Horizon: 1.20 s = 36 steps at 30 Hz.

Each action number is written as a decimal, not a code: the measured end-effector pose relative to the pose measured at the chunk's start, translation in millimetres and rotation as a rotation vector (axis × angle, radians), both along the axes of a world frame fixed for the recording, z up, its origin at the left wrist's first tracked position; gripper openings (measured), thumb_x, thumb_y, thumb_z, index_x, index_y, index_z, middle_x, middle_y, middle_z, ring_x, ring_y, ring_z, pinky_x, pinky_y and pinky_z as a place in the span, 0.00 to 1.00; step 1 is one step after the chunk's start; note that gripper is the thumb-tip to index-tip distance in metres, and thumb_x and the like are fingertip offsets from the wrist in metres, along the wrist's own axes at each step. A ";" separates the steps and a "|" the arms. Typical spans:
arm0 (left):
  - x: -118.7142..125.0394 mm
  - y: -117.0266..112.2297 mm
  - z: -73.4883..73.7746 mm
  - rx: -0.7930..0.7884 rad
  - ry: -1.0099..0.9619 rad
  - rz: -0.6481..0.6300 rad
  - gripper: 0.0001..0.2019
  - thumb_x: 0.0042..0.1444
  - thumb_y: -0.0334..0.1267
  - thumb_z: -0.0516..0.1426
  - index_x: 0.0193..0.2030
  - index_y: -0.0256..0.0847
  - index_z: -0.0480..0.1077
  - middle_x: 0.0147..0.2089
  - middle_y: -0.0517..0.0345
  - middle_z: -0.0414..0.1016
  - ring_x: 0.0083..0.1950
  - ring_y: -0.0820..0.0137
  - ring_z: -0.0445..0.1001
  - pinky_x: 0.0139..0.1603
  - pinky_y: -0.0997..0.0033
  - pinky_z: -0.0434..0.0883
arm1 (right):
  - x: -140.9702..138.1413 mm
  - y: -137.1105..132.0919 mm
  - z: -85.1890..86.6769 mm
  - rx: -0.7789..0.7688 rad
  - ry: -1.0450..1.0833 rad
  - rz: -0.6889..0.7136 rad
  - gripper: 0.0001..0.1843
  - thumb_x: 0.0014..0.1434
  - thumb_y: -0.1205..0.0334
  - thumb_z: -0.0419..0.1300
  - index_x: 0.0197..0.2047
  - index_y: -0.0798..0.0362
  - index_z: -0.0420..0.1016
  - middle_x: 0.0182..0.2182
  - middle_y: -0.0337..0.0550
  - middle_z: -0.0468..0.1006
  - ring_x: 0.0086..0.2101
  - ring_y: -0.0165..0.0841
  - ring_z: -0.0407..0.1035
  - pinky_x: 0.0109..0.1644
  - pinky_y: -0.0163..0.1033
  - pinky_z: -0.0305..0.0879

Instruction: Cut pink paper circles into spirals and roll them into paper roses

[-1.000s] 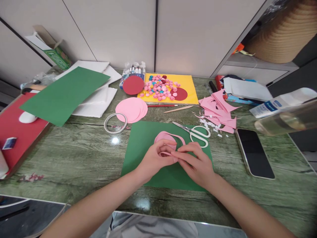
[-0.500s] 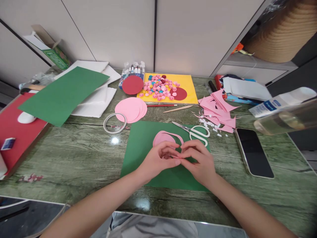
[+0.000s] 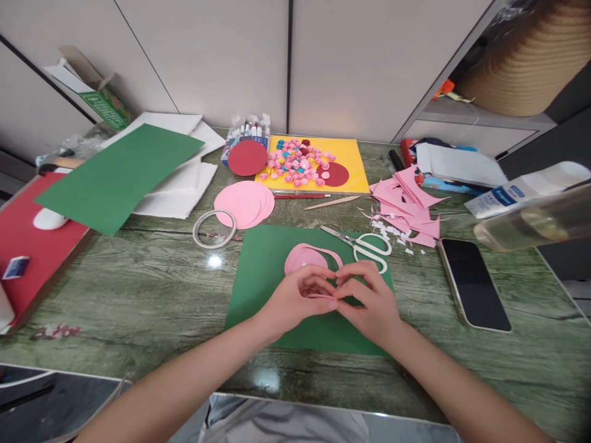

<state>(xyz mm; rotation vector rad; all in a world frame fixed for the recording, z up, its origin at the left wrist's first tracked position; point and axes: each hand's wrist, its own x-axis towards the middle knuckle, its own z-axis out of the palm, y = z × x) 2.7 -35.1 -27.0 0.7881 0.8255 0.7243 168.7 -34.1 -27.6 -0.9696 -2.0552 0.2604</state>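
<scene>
Paper strip [image 3: 322, 296] at the fingertips, over a green sheet [image 3: 253, 264]

Left hand [image 3: 289, 301] has its fingers curled and its thumb drawn in close, with the pink strip pinched between; right hand [image 3: 373, 307] has its thumb and fingers bent nearly closed, their tips meeting the left hand's at the strip's end; whether they grip it too, I cannot tell; just beyond the left hand, a pink paper spiral [image 3: 302, 257] lies on the green sheet; scissors [image 3: 355, 242] with white handles rest at the sheet's far right corner; a tape ring [image 3: 196, 232] lies to the left, near pink circles [image 3: 249, 203]; farther back, a yellow sheet [image 3: 354, 160] bears many small paper rolls [image 3: 295, 163]; a phone [image 3: 475, 286] lies to the right.
</scene>
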 end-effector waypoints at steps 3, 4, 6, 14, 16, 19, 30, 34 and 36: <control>-0.5 0.6 -0.6 -0.018 -0.009 0.001 0.19 0.42 0.31 0.64 0.42 0.38 0.68 0.33 0.58 0.73 0.36 0.75 0.71 0.42 0.73 0.65 | 2.0 -0.7 -1.9 0.123 -0.056 -0.010 0.08 0.50 0.72 0.62 0.28 0.51 0.67 0.33 0.42 0.71 0.29 0.29 0.66 0.38 0.43 0.61; -0.5 0.8 -0.6 -0.022 -0.015 0.000 0.18 0.42 0.31 0.64 0.42 0.38 0.68 0.33 0.58 0.73 0.36 0.76 0.70 0.42 0.73 0.65 | 2.9 -1.1 -3.0 0.150 -0.069 -0.014 0.08 0.50 0.72 0.62 0.28 0.51 0.67 0.33 0.41 0.71 0.29 0.29 0.67 0.38 0.43 0.60; -0.5 1.0 -0.2 -0.024 -0.021 -0.003 0.19 0.42 0.30 0.64 0.42 0.38 0.68 0.33 0.58 0.73 0.35 0.76 0.70 0.43 0.72 0.66 | 4.3 -1.8 -5.0 0.176 -0.080 -0.020 0.08 0.50 0.71 0.63 0.29 0.51 0.68 0.33 0.41 0.72 0.28 0.28 0.67 0.38 0.44 0.60; 0.2 0.6 2.7 0.047 0.027 -0.023 0.18 0.43 0.28 0.63 0.42 0.37 0.67 0.34 0.58 0.72 0.36 0.75 0.70 0.42 0.73 0.66 | 1.2 -0.2 -2.6 0.144 -0.066 -0.018 0.09 0.50 0.74 0.60 0.26 0.52 0.66 0.33 0.42 0.71 0.30 0.29 0.67 0.38 0.43 0.60; 0.3 1.3 2.4 0.067 0.036 -0.032 0.17 0.43 0.28 0.63 0.42 0.37 0.67 0.34 0.58 0.71 0.36 0.75 0.70 0.41 0.73 0.66 | 0.7 -0.6 -2.9 0.128 -0.066 -0.011 0.09 0.50 0.74 0.61 0.27 0.52 0.67 0.34 0.41 0.71 0.30 0.29 0.67 0.39 0.43 0.60; 0.3 1.7 2.3 0.080 0.038 -0.041 0.17 0.43 0.27 0.63 0.42 0.37 0.68 0.33 0.59 0.70 0.36 0.76 0.69 0.41 0.74 0.66 | 1.1 -1.8 -4.2 0.125 -0.083 -0.009 0.09 0.50 0.74 0.61 0.27 0.52 0.67 0.34 0.40 0.72 0.30 0.28 0.67 0.40 0.42 0.60; 0.3 1.1 0.6 0.045 0.016 -0.013 0.18 0.41 0.27 0.63 0.42 0.40 0.69 0.32 0.60 0.71 0.35 0.75 0.70 0.40 0.74 0.68 | 1.2 -3.6 1.8 0.294 -0.192 -0.037 0.08 0.50 0.75 0.59 0.27 0.52 0.69 0.30 0.40 0.76 0.28 0.27 0.66 0.39 0.41 0.57; -0.7 2.0 0.3 0.009 0.004 0.018 0.17 0.42 0.28 0.63 0.42 0.39 0.69 0.32 0.60 0.72 0.35 0.76 0.69 0.40 0.75 0.67 | 2.4 -3.2 1.9 0.304 -0.217 -0.044 0.07 0.50 0.73 0.62 0.32 0.53 0.71 0.31 0.40 0.76 0.28 0.28 0.67 0.39 0.41 0.57; -1.4 2.5 1.2 -0.013 -0.015 0.042 0.17 0.42 0.28 0.63 0.41 0.38 0.69 0.32 0.60 0.72 0.35 0.76 0.70 0.41 0.75 0.66 | 2.7 -2.7 1.5 0.274 -0.193 -0.052 0.10 0.50 0.72 0.63 0.36 0.52 0.72 0.32 0.41 0.75 0.29 0.28 0.68 0.40 0.41 0.58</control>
